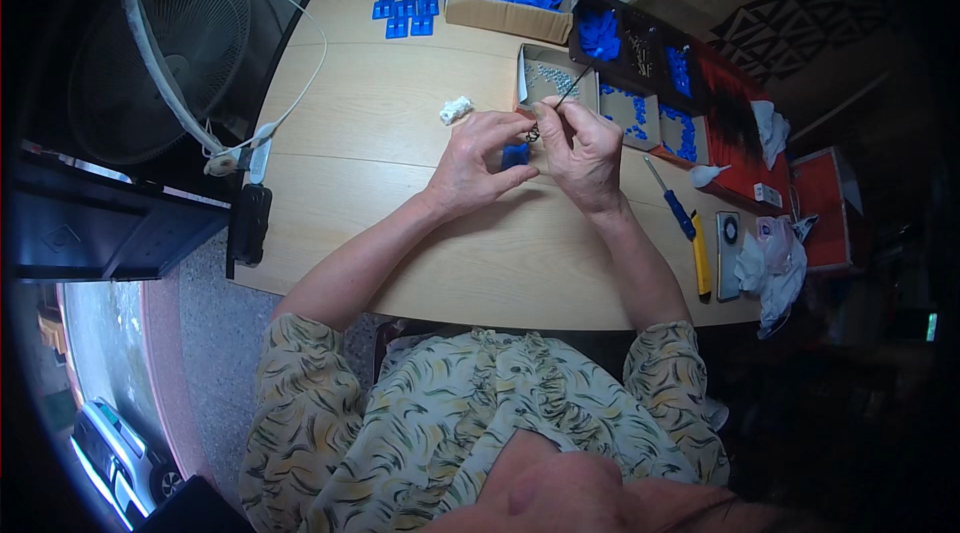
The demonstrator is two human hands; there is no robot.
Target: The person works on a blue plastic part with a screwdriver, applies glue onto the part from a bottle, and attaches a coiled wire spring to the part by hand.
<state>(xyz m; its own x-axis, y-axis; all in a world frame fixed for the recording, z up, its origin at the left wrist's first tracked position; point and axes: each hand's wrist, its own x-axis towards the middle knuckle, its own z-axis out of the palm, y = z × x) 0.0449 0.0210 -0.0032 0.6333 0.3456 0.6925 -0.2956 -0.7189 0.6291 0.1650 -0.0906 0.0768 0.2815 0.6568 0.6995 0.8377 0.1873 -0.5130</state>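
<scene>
Over the middle of the table my two hands meet at a small work piece. The index finger and thumb of my left hand (470, 165) curve around a blue plastic part (515, 155), and a dark coil spring (532, 134) shows above it at the fingertips. My right hand (583, 155) is closed in a pinch beside the spring. From its fingertips a thin dark rod (573, 86) slants up to the right. How rod, spring and blue part join is hidden by the fingers. A crumpled white wad (455, 111) lies beyond my left hand.
Several blue pieces with upright springs (405, 5) stand far left of a cardboard box (515, 21) of blue parts. Small-part trays (524, 93) line the right. A screwdriver (680, 213), yellow utility knife (702, 263) and phone (728, 258) lie near my right arm. A fan (190, 33) stands left.
</scene>
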